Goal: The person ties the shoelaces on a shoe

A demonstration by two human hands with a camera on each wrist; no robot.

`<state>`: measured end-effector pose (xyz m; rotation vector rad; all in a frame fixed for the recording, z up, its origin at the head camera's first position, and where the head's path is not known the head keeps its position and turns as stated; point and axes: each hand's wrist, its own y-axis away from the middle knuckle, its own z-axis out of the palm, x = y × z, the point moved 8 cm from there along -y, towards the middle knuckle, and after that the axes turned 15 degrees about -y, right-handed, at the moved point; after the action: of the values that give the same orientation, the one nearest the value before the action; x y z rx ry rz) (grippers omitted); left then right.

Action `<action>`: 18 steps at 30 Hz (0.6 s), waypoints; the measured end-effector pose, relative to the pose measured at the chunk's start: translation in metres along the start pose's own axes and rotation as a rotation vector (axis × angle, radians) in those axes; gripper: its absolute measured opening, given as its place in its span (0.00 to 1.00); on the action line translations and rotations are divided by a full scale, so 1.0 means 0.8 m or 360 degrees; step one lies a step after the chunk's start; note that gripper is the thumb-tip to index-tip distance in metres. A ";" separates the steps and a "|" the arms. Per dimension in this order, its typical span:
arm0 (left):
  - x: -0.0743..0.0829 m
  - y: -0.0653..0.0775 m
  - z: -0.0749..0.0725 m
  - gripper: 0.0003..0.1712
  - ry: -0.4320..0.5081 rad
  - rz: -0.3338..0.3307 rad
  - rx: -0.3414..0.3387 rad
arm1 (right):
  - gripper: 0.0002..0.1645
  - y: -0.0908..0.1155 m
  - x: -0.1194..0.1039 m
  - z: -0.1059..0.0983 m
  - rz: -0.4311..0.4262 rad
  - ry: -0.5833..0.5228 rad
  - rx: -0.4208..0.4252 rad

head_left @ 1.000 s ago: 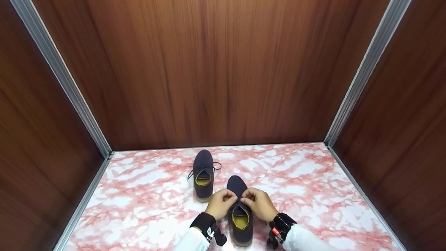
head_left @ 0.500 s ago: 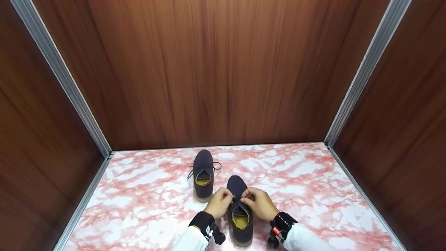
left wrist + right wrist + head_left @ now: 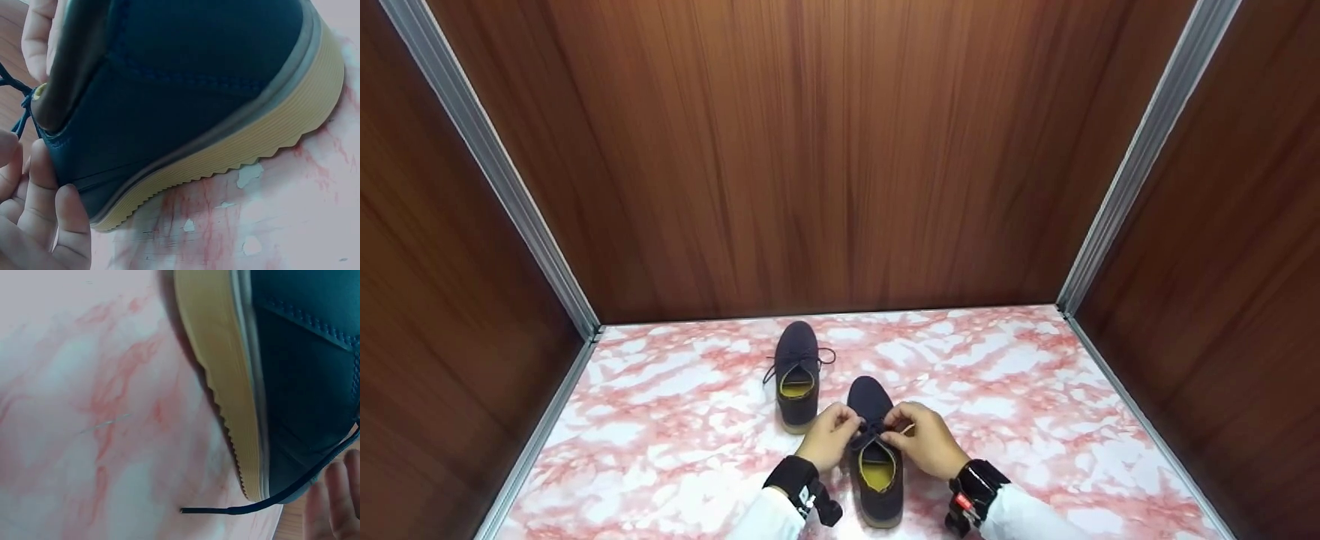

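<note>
A dark navy shoe (image 3: 870, 396) with a yellow insole stands at the front, toe pointing away from me. My left hand (image 3: 825, 441) is at the left side of its lacing, thumb and index finger pinching the dark shoelace (image 3: 23, 101). From the right, my right hand (image 3: 928, 444) pinches the same shoelace, with thumb and forefinger meeting near the knot. One loose lace end (image 3: 205, 511) hangs past the pale sole (image 3: 222, 354) in the right wrist view. The fingertips partly hide the knot in the head view.
The matching shoe (image 3: 796, 341) stands farther back to the left, its lace tied with a loop at the right. Beneath both is a red-and-white marbled surface (image 3: 1005, 375). Brown wood-grain panels (image 3: 840, 165) with grey metal corner posts (image 3: 1147, 150) enclose three sides.
My left hand has shifted slightly left from the middle of the lacing. My right hand has drawn a little to the right. More dark lace shows between them; the shoes stay put.
</note>
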<state>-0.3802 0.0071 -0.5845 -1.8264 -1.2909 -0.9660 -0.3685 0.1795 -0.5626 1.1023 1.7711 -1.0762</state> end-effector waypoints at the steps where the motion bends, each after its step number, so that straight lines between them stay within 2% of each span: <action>1: 0.000 0.000 0.000 0.10 0.0012 0.0007 -0.0001 | 0.09 0.002 -0.002 0.000 -0.0031 0.0007 -0.0003; 7: -0.003 0.000 -0.002 0.09 0.0061 0.0037 -0.0014 | 0.12 0.010 -0.016 0.006 -0.0230 0.0023 -0.0076; 12: -0.005 0.000 -0.001 0.08 0.0058 0.0033 -0.0030 | 0.18 0.012 -0.019 0.017 -0.0257 0.0035 -0.0185; 18: -0.004 -0.001 0.000 0.09 0.0050 0.0019 -0.0027 | 0.14 0.014 -0.018 0.024 -0.0271 0.0067 -0.0216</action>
<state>-0.3820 0.0059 -0.5869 -1.8225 -1.2552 -0.9983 -0.3499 0.1608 -0.5588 0.9109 1.9696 -1.0213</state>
